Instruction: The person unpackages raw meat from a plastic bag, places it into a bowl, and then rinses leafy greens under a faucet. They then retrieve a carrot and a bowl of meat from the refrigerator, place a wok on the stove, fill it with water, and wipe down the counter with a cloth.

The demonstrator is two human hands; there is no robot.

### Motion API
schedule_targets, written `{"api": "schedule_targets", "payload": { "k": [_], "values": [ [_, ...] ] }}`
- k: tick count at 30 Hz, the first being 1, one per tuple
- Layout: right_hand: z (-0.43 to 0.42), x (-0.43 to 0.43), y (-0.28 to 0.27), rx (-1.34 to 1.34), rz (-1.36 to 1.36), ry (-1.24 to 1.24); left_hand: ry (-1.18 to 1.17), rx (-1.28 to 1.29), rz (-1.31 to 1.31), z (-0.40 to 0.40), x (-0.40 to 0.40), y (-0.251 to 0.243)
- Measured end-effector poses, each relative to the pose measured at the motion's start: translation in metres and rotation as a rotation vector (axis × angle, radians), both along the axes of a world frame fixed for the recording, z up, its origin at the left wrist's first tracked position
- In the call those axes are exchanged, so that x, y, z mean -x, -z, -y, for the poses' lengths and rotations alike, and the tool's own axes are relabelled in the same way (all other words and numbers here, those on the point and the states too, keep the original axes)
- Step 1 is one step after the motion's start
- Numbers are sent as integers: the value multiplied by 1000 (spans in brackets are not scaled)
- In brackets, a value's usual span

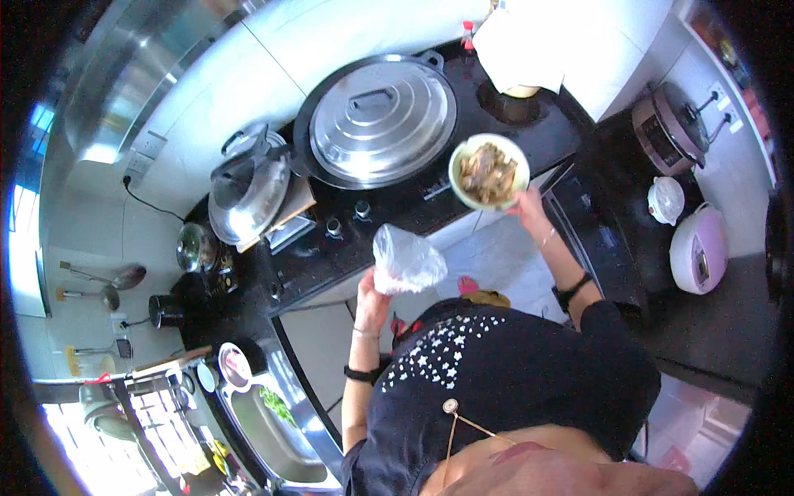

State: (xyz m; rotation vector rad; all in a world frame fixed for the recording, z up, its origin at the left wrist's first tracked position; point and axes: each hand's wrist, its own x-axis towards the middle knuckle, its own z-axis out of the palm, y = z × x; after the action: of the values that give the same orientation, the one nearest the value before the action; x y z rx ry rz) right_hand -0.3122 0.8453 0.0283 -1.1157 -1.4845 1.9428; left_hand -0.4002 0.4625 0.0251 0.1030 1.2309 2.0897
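My right hand (529,211) grips the rim of a pale green bowl (457,180), which is held up in front of the stove's edge. Brown pieces of cooked food (488,172) fill the bowl; what kind they are I cannot tell. In my left hand (371,302) is a crumpled clear plastic cover or bag (409,260), hanging out over the floor beside the counter. Bowl and plastic are apart from each other. Behind them a large black wok (303,146) sits on the stove under a ridged metal lid (384,133).
Metal pot lids (251,204) lean left of the wok. A white cloth (518,53) drapes over a vessel at the back right. A rice cooker (667,130) and a pink-white appliance (700,251) stand on the right counter. Green leaves (277,404) lie in the sink (260,428).
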Motion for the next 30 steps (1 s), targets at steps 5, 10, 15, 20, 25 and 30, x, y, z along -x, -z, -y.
{"api": "schedule_targets", "payload": {
  "k": [5, 10, 15, 20, 25, 30],
  "values": [
    [-49, 46, 67, 52, -121, 96, -89, -113, 99, -14, 9, 24],
    [-67, 45, 81, 114, -146, 112, -27, -237, 157, -24, 1, -2],
    [-62, 32, 90, 136, -204, 69, 32, -303, 233, -46, 7, -6],
    [2, 6, 55, 101, -90, -18, 2, -296, 245, -75, 18, -10],
    [66, -5, 26, -127, -407, -754, 118, -293, -18, -120, 15, -5],
    [73, 14, 21, -341, -296, -649, 154, 240, -479, -160, 4, -6]
  ]
}}
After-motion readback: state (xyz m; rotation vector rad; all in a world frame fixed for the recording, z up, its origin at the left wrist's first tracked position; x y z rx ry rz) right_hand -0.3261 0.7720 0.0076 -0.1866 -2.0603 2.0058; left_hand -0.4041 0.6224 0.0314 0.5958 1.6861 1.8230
